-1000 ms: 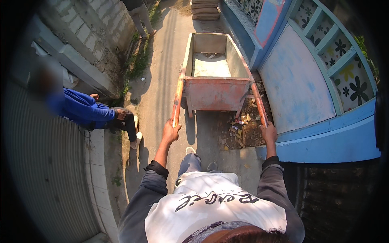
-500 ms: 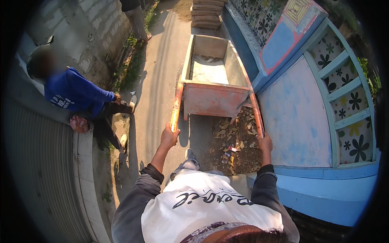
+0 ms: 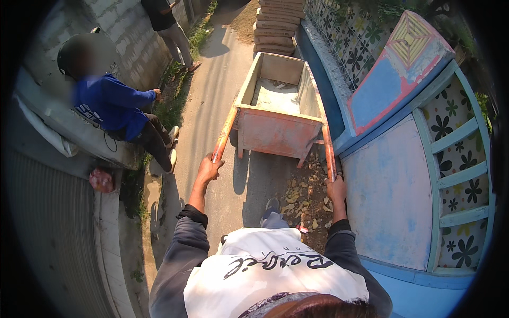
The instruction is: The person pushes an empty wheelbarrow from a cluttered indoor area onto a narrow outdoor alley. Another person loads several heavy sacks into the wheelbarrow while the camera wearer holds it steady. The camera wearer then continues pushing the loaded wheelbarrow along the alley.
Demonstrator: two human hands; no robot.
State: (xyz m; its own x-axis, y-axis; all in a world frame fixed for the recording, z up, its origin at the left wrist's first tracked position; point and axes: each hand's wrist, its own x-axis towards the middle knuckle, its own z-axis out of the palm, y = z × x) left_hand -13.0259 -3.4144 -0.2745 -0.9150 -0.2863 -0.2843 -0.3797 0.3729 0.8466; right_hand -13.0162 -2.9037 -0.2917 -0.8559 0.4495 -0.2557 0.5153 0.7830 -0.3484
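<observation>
A faded red metal cart [image 3: 275, 127] with an open box stands ahead of me on a narrow paved lane; pale dust or cement lies in its bed. Two orange handle bars run back from it. My left hand [image 3: 209, 169] is closed round the left bar [image 3: 222, 135]. My right hand [image 3: 336, 190] grips the end of the right bar [image 3: 328, 151]. My dark sleeves and white printed shirt fill the lower edge.
A person in a blue top [image 3: 114, 106] sits on the grey wall at left, feet near the lane. Another person [image 3: 169, 26] stands farther up. A blue painted wall [image 3: 392, 191] runs close on the right. Stacked slabs [image 3: 275, 26] lie ahead; rubble [image 3: 302, 199] by my feet.
The cart and I have moved forward along the lane. The seated person in blue has slid from beside me toward the upper left, and the stacked slabs ahead have come closer.
</observation>
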